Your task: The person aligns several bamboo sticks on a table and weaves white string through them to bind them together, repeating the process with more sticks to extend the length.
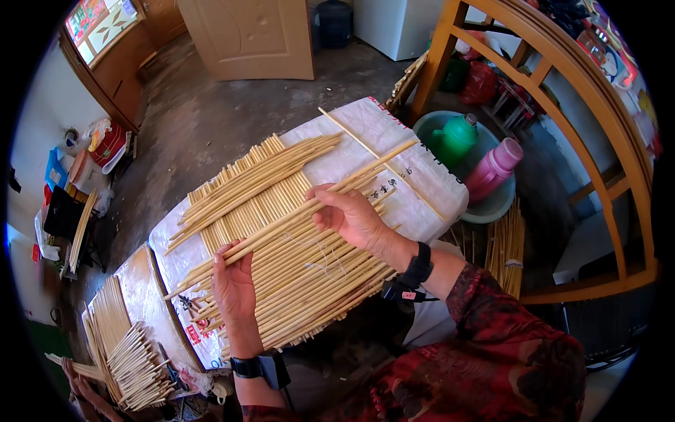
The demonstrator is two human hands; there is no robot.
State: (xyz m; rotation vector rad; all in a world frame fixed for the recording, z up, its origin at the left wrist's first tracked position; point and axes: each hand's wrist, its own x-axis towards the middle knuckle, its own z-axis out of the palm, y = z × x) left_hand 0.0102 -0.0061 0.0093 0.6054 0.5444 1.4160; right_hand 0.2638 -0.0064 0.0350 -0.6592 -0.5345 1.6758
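Observation:
A mat of pale bamboo sticks (295, 260) lies on a white woven sack (394, 141) spread over a bench. My left hand (233, 288) rests on the mat's near left part, thumb and fingers pinching the lower end of a long pale stick (295, 214). My right hand (351, 214) grips the same stick farther up, holding it slanted across the mat. A loose bundle of sticks (253, 183) lies crosswise on the far part of the mat. Both wrists wear black bands.
A teal basin (492, 207) with a green jug (455, 139) and a pink flask (496, 167) stands at right, beside a wooden frame (590, 133). More stick bundles (130, 352) lie at lower left, where another person's hand (84, 394) shows. A door (249, 39) stands behind.

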